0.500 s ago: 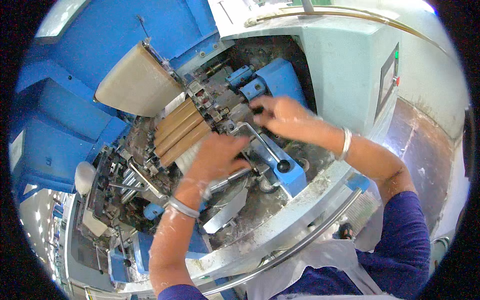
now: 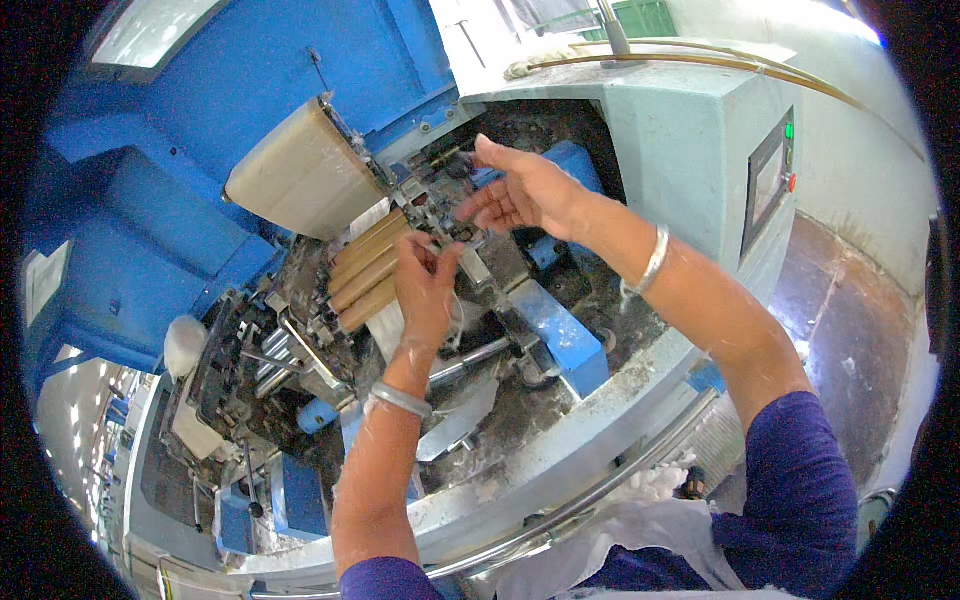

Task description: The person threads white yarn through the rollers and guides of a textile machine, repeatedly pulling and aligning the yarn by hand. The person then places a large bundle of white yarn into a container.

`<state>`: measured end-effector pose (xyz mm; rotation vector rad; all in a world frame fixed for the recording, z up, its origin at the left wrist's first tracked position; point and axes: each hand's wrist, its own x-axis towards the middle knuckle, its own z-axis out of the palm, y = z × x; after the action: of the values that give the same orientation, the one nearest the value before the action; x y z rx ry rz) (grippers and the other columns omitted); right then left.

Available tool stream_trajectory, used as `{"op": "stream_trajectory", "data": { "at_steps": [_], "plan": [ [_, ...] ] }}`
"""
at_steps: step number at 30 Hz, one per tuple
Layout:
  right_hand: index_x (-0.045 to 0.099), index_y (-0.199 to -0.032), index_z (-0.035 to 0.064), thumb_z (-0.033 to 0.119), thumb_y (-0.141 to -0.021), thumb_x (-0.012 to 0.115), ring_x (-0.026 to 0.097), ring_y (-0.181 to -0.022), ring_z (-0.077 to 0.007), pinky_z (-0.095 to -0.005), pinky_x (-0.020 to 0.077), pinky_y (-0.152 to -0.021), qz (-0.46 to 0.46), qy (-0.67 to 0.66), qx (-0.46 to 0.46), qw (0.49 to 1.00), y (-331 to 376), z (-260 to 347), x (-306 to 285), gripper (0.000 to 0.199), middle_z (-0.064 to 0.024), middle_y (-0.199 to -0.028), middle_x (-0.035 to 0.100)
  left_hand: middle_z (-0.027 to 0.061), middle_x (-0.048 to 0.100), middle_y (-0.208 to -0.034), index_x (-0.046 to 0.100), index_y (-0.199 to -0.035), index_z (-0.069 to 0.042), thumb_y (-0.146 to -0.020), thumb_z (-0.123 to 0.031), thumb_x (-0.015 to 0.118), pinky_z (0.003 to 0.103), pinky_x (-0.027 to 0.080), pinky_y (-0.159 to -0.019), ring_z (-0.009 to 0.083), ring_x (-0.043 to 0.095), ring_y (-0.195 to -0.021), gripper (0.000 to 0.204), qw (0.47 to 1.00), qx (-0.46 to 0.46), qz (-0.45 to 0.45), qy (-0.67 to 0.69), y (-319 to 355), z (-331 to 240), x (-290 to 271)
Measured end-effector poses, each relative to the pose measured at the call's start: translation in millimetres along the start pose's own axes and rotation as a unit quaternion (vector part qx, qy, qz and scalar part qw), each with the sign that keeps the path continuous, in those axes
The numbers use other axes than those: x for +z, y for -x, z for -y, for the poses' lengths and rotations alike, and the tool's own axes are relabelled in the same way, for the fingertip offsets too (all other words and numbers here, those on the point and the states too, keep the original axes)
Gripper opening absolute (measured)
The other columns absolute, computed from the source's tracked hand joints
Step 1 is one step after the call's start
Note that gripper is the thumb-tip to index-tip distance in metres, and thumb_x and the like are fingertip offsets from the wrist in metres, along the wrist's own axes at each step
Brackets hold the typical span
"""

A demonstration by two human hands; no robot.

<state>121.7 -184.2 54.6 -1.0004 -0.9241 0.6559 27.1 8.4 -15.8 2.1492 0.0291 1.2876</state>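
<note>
My right hand [image 2: 525,195] hangs over the far right side of the roller assembly, fingers spread, with nothing visible in it. Just left of its thumb is a dark round knob [image 2: 460,165]. Beside the brown rollers [image 2: 365,275], my left hand [image 2: 425,285] has its fingertips drawn together near the metal fittings at the rollers' right end. Whether a thing is between those fingers cannot be seen. White fibre material [image 2: 387,330] lies below the rollers, next to the left wrist. A raised beige-faced cover [image 2: 300,170] tilts up behind the rollers.
A blue block [image 2: 560,335] sits right of the rollers, near the machine's pale front edge [image 2: 640,400]. A light grey cabinet [image 2: 670,150] with a control panel [image 2: 768,185] stands at right. More metal rollers [image 2: 280,365] and a black-knobbed lever [image 2: 252,490] are at left.
The black-knobbed lever that lay across the blue block has gone from there; a dark knob now shows beside my right hand. My right hand moved up, and my left fingers came together.
</note>
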Motion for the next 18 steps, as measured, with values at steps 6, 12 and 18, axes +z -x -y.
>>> {"op": "stream_trajectory", "data": {
  "at_steps": [6, 12, 18],
  "plan": [
    [0.041, -0.130, -0.0002, 0.069, -0.086, 0.047, 0.061, -0.079, -0.0188, -0.0317, 0.0486, -0.074, 0.005, 0.112, -0.044, 0.993, -24, 1, 2, 0.082, -0.0208, -0.105, 0.066, 0.0013, 0.052, -0.069, 0.052, -0.088, -0.005, -0.081, -0.021, 0.077, 0.025, 0.042, -0.044, 0.0077, 0.047, -0.056, 0.030, 0.973, -0.149, 0.048, 0.170, -27, 1, -4],
    [0.071, -0.084, 0.0033, 0.075, -0.083, 0.045, 0.061, -0.064, -0.0168, -0.0319, 0.0489, -0.065, -0.227, 0.371, -0.199, 0.878, -54, 17, -4, 0.076, -0.0105, -0.076, 0.069, 0.0098, 0.065, -0.091, 0.061, -0.109, -0.009, -0.078, -0.041, 0.072, 0.047, 0.045, -0.080, 0.0308, 0.061, -0.089, 0.046, 0.885, 0.184, -0.033, -0.427, -41, -37, -126],
    [0.071, -0.066, 0.0021, 0.061, -0.088, 0.051, 0.068, -0.064, -0.0216, -0.0362, 0.0530, -0.067, -0.001, 0.557, -0.098, 0.825, -70, 40, 40, 0.066, -0.0102, -0.067, 0.069, 0.0095, 0.064, -0.065, 0.067, -0.091, -0.001, -0.091, -0.055, 0.054, 0.033, 0.050, -0.063, 0.0209, 0.061, -0.057, 0.055, 0.917, -0.266, 0.154, -0.255, -49, -42, -257]
  ]
}}
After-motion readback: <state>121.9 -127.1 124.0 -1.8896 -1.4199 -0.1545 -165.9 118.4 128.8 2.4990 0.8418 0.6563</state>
